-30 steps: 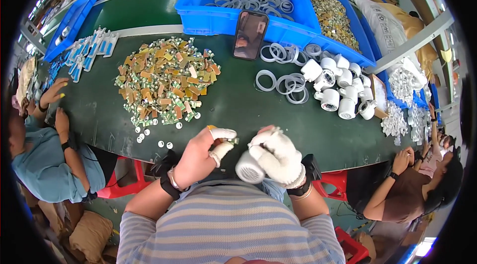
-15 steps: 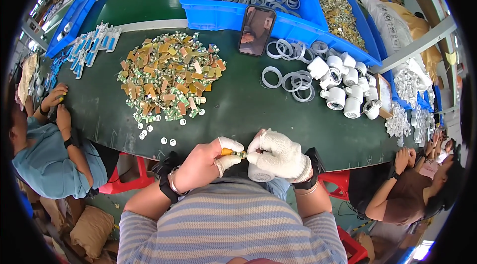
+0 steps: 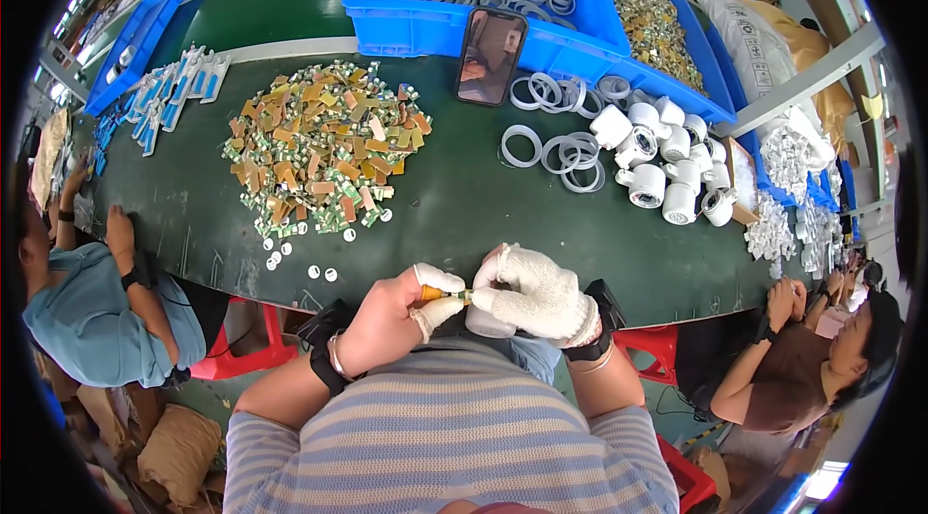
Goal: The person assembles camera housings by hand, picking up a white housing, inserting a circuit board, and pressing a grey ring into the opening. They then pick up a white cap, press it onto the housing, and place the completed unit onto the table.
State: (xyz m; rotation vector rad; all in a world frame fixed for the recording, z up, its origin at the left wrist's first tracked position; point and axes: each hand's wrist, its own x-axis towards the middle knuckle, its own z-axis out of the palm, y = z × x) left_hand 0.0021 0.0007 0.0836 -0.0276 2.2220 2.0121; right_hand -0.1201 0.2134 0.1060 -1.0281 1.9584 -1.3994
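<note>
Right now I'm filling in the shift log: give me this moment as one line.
left hand: pinches small orange part | right hand, gloved: meets it, holds white housing | green table: pile of small boards, white rings

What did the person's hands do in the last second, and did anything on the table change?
The hands came together: a second ago they were slightly apart near the table edge, now the left hand and gloved right hand meet over a small orange part, pinched in the left fingers, with a white housing under the right. The pile of boards, rings and phone stayed put.
</note>
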